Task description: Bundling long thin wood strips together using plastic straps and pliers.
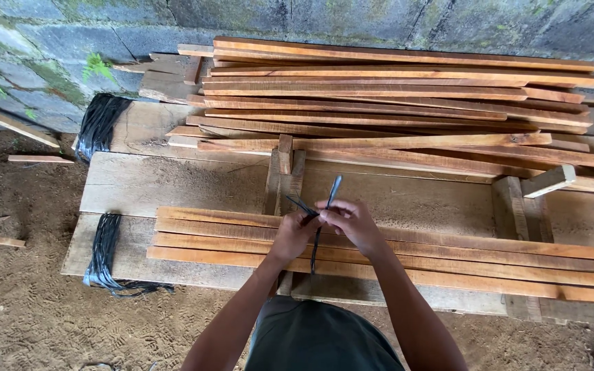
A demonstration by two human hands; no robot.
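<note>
A black strap (319, 227) is running around the slats (448, 257) at centre frame, its ends rising free so they can be pulled snug. The left hand (295, 232) is pinching one end with closed fingers; the right hand (350, 221) is gripping the other, holding it upright. Spare straps (102, 257) are lying at lower left within reach, more boards (393, 103) stacked across the top.

Mossy grey block wall (311, 17) behind, sandy dirt floor (29, 316) below.
</note>
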